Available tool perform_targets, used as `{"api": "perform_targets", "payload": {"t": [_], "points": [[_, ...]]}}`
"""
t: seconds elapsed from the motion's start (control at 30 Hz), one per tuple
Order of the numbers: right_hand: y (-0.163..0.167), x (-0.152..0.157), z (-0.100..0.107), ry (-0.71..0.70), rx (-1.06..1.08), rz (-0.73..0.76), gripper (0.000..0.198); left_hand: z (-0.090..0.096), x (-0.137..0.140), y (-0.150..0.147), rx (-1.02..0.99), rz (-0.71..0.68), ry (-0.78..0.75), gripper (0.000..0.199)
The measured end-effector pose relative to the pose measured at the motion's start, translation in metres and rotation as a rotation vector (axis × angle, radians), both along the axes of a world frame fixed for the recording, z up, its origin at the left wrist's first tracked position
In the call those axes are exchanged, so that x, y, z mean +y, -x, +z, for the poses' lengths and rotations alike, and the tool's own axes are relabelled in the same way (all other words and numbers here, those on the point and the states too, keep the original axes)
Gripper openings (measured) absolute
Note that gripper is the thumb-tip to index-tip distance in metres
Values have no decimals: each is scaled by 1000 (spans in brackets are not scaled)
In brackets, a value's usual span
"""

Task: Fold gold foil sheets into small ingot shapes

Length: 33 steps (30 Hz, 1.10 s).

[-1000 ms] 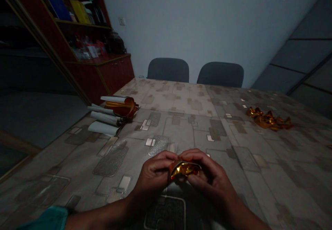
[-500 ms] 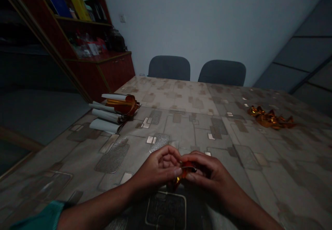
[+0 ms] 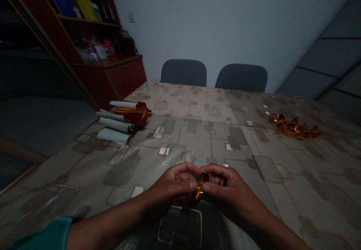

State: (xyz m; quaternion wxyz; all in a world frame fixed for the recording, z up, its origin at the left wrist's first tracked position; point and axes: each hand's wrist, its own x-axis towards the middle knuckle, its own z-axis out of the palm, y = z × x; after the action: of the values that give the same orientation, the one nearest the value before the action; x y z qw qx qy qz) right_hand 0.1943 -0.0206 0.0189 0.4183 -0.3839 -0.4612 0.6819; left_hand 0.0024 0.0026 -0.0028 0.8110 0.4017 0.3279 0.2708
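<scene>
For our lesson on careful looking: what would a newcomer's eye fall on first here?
First, the shiny gold foil between the left hand and right hand, low in the middle. Next, the gold cluster on the right of the table, and the curled sheets on its left.

Dim light, a pale wall (image 3: pixel 214 20) behind two grey chairs (image 3: pixel 184 72), a red-brown cabinet (image 3: pixel 128 78) at left.

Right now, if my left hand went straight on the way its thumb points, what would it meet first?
Your left hand would likely meet the gold foil piece at its thumb tip, then your right hand; exact depth is unclear.
</scene>
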Motion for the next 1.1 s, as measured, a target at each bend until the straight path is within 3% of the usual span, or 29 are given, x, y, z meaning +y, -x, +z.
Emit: {"api": "perform_targets", "payload": {"t": [0.17,0.6,0.87,1.1], "points": [[1,-2,-2,103,60,7,36,4,-4,1,-19,2,45,45],[5,-6,-2,75,73,58,38,-13,-2,-5,-68,2,-82,59],[7,-8,6,91,79,44,34,-2,-7,-8,-68,46,-44,52],[15,-8,-5,28,-103,-57,38,3,-13,-11,-66,102,-82,48]]}}
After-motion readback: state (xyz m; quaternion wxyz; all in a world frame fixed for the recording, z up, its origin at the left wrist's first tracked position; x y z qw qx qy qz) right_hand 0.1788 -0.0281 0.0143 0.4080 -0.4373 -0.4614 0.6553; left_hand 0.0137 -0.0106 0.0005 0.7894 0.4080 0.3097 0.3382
